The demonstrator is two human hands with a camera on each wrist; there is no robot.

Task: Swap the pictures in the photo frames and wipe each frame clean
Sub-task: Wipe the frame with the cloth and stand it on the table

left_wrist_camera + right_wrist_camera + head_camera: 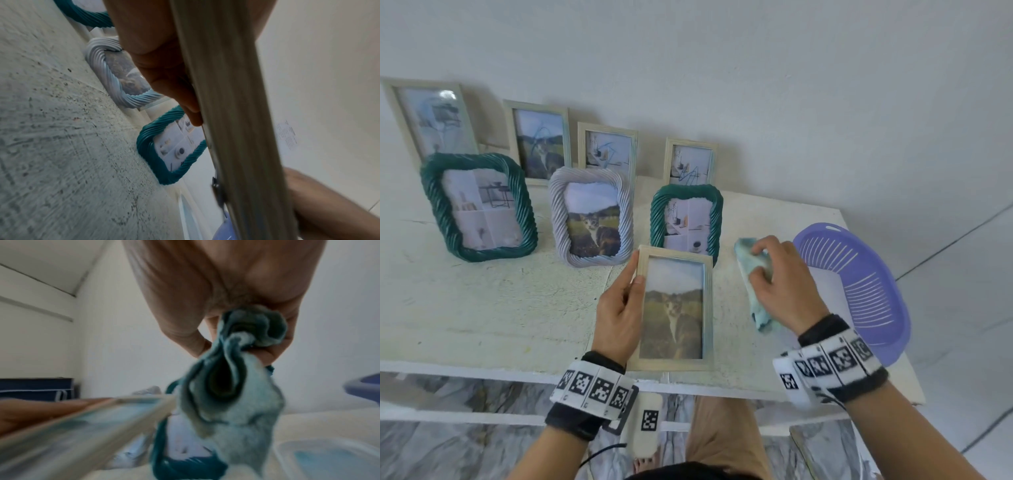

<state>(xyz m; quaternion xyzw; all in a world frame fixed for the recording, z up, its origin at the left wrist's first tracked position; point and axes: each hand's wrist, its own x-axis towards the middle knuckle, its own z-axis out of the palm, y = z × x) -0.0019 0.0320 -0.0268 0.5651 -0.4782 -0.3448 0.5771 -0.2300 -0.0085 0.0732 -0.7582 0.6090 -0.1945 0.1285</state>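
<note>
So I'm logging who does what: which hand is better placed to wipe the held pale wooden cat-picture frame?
Right. The right hand already grips the crumpled light blue cloth just beside the pale wooden cat-picture frame, while the left hand is busy holding that frame's edge.

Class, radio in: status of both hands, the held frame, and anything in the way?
Left hand grips wooden frame. Right hand clutches cloth, beside frame, not touching. Basket at right, nothing blocking.

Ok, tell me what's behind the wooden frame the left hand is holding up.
Directly behind the wooden frame stands the small teal twisted frame; its lower part is covered by the held frame. The left hand grips the frame's left edge, its fingers hidden behind it.
</note>
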